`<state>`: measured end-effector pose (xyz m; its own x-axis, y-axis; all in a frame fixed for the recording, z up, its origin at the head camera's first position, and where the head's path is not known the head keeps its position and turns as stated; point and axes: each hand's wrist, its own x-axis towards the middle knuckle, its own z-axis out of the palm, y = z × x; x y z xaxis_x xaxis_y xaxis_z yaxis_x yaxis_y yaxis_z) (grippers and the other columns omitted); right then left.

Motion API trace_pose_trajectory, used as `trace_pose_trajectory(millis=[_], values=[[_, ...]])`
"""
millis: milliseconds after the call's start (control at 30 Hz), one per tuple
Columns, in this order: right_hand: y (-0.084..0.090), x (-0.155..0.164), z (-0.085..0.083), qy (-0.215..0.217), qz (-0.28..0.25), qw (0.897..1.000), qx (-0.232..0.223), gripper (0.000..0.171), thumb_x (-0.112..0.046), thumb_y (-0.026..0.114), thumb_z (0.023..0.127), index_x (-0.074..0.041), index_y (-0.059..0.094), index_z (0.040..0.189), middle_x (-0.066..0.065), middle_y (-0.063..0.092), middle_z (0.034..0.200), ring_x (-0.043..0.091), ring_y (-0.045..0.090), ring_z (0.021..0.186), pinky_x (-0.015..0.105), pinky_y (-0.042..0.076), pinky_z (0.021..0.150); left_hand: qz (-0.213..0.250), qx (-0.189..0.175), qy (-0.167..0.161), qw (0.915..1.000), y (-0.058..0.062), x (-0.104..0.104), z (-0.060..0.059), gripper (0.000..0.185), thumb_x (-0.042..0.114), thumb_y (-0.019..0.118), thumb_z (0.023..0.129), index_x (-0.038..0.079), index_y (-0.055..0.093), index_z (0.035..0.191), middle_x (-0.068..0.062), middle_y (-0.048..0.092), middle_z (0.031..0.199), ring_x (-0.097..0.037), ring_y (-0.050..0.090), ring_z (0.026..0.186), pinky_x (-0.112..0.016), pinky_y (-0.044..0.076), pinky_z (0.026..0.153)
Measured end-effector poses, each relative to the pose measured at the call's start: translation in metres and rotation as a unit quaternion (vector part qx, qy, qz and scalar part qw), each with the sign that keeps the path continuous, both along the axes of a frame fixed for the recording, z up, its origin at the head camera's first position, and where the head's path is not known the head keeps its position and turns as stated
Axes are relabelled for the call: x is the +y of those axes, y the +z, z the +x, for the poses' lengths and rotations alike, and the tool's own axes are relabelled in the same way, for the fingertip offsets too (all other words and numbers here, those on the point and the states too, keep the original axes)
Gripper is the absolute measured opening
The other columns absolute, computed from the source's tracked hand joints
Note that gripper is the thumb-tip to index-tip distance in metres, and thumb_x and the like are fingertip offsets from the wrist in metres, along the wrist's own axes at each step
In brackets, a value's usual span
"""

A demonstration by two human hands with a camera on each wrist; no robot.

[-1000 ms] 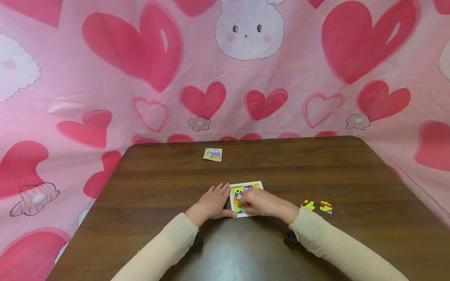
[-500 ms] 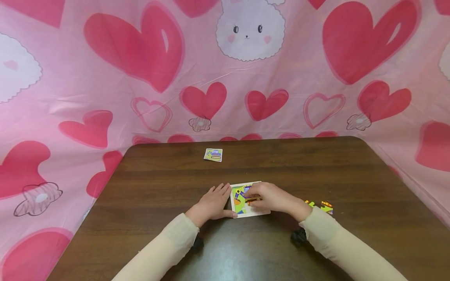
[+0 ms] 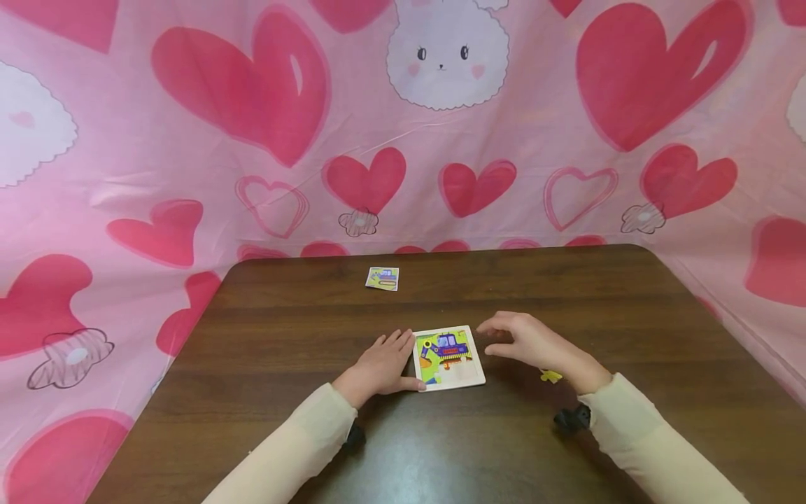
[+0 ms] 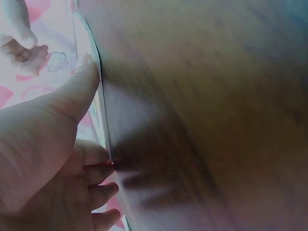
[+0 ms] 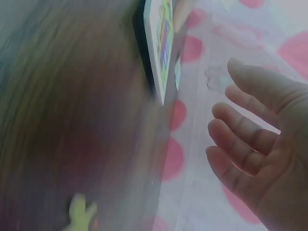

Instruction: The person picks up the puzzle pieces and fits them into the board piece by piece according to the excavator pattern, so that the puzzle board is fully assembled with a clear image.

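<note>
A square jigsaw board point(image 3: 455, 379) with a white frame lies on the table, showing a purple excavator on green; its lower right part is bare white. Along the board's left edge rests my left hand point(image 3: 380, 365), fingers extended at the upper corner and thumb touching the lower one. The left wrist view shows that thumb point(image 4: 79, 89) against the board's edge. My right hand point(image 3: 529, 341) is just right of the board, fingers loosely bent with nothing between them, as the right wrist view also shows. A yellow-green puzzle piece point(image 3: 550, 376) lies partly hidden under the right wrist.
A small card point(image 3: 382, 278) with the same excavator picture lies near the far edge of the brown wooden table point(image 3: 283, 308). Behind the table hangs a pink cloth point(image 3: 529, 126) with red hearts. In the right wrist view a loose puzzle piece point(image 5: 79, 215) shows at the bottom.
My right hand has pulled back from the board to the right and its fingers have loosened, uncovering the excavator picture. The left hand has stayed at the board's left edge.
</note>
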<state>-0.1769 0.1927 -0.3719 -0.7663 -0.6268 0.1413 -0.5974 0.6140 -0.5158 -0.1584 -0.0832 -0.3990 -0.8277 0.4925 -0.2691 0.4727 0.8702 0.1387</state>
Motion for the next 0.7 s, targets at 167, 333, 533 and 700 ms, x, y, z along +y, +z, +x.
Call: trace_pose_trajectory(millis=[167,333,533,700], values=[[0.002,0.022,0.001,-0.025,-0.008,1.000,-0.001,0.033,-0.015,0.074,0.078,-0.003,0.065,0.107,0.005,0.062,0.094,0.024,0.059,0.086,0.041,0.050,0.072,0.000,0.001,0.000,1.0000,0.000,0.000,0.000,0.092,0.059,0.059,0.079,0.002,0.028,0.144,-0.011,0.025,0.148,-0.027,0.020,0.135,-0.043,0.019,0.107],[0.000,0.043,0.004,-0.039,-0.003,0.999,0.005,0.035,-0.018,0.075,0.078,-0.003,0.065,0.108,0.005,0.062,0.093,0.021,0.057,0.083,0.037,0.050,0.070,0.001,-0.002,0.001,1.0000,0.000,0.000,0.000,0.092,0.059,0.058,0.079,0.002,0.027,0.144,-0.012,0.025,0.149,-0.027,0.020,0.136,-0.043,0.019,0.107],[-0.008,0.065,0.009,-0.045,0.006,0.999,-0.004,0.036,-0.018,0.075,0.077,-0.001,0.064,0.107,0.004,0.061,0.093,0.018,0.057,0.080,0.032,0.050,0.067,0.004,-0.007,0.003,1.0000,-0.001,0.000,0.000,0.091,0.059,0.058,0.079,0.002,0.027,0.144,-0.011,0.024,0.149,-0.027,0.020,0.136,-0.043,0.019,0.107],[-0.018,0.082,0.014,-0.041,0.024,0.999,-0.004,0.036,-0.018,0.075,0.076,-0.002,0.064,0.106,0.000,0.059,0.091,0.016,0.055,0.079,0.032,0.049,0.066,0.006,-0.009,0.005,0.9999,-0.001,0.000,0.000,0.092,0.059,0.059,0.079,0.002,0.027,0.144,-0.011,0.024,0.149,-0.027,0.019,0.136,-0.043,0.018,0.107]])
